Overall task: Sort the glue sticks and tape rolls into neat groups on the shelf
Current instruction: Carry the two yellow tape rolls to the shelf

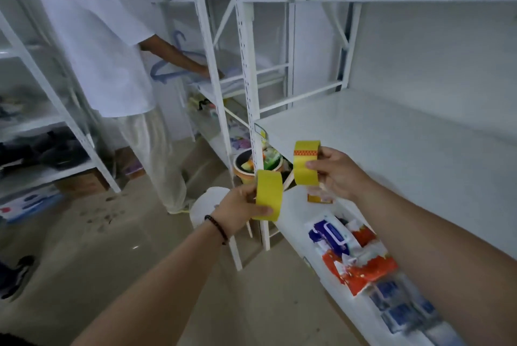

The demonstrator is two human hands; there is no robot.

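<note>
My left hand (237, 212) grips a plain yellow tape roll (269, 194) by its rim, held in the air in front of the shelf post. My right hand (340, 172) pinches a second yellow tape roll (305, 162), which has an orange patterned band near its top. Both rolls hang just off the front left corner of the white middle shelf (391, 149), whose surface is bare. No glue stick can be made out in this view.
The lower shelf (293, 217) holds packets in orange, white and blue (358, 259). A person in white (112, 51) stands at the left by another white rack. A white stool (208, 203) and a pot (246, 166) sit on the floor below my hands.
</note>
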